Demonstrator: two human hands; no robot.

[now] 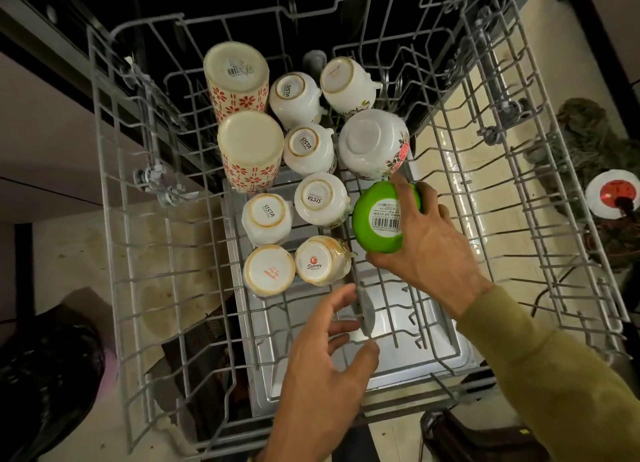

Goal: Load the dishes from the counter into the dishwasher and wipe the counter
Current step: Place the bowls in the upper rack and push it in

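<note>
The grey wire dishwasher rack [114, 240] is pulled out below me. Several cups stand upside down in its middle: two tall red-flowered mugs [252, 153], white cups [318, 198], and a white flowered bowl [372, 143]. My right hand [429, 250] grips an upturned green bowl [372, 224] with a barcode sticker, just in front of the flowered bowl. My left hand [325, 354] hovers over the rack's near middle with fingers spread, holding nothing, its fingertips by a grey rack clip [367, 312].
The right half of the rack holds only bare tines. A dark bag [48, 375] lies on the floor at lower left. A white and red socket [611, 193] with cables sits on the floor at the right. The open dishwasher door [398, 368] lies under the rack.
</note>
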